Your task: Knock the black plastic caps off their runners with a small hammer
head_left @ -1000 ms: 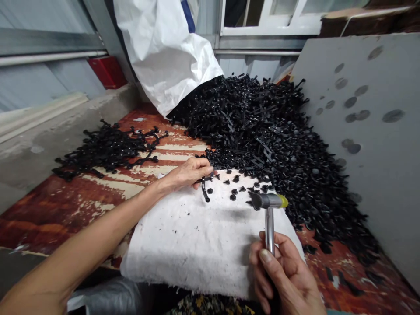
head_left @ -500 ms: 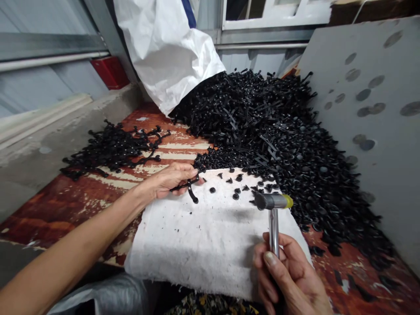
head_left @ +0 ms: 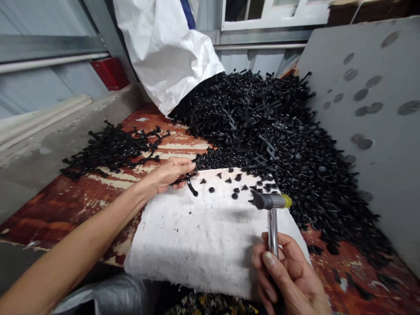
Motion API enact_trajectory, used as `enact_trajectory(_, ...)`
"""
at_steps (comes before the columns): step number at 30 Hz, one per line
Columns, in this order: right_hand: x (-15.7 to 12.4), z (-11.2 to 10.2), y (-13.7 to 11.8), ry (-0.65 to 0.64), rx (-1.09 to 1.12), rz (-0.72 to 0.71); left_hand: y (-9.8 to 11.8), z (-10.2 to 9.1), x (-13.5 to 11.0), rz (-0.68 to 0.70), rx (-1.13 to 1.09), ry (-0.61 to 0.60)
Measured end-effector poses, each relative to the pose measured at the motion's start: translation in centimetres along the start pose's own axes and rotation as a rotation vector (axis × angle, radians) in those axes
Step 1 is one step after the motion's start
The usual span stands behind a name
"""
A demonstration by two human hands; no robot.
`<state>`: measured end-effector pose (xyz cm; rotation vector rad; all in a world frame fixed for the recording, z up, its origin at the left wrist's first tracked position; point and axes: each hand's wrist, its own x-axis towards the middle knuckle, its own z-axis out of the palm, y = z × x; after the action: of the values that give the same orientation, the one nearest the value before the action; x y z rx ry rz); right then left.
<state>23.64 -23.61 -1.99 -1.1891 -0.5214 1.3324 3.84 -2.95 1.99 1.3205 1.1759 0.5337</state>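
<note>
Scuffed red bench [head_left: 42,214], white cloth [head_left: 197,245] laid on it; left hand [head_left: 173,173] pinches black strips [head_left: 192,187], right hand [head_left: 288,271] has its grip clenched round a hammer [head_left: 272,218].

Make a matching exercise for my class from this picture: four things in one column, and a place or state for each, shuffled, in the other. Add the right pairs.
Things
1. Hammer
2. Curved black strip
3. Cloth
4. Sack

Places and states
A. White with some blue, beside the large black heap
B. Lying flat under some loose black pieces
C. In the grip of the right hand, yellow at one end
D. In the grip of the left hand, one end hanging free

Right pairs
1-C, 2-D, 3-B, 4-A
</note>
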Motion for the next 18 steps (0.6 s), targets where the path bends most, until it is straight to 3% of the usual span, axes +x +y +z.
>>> enact_trajectory(13, 0.0, 0.1, -0.2, 0.013, -0.015, 0.005, 1.0, 2.8, 2.0, -0.012, 0.150, -0.116)
enact_trajectory(18, 0.0, -0.1, -0.1, 0.003, -0.003, 0.009, 1.9, 3.1, 2.4, 0.049, 0.119, -0.139)
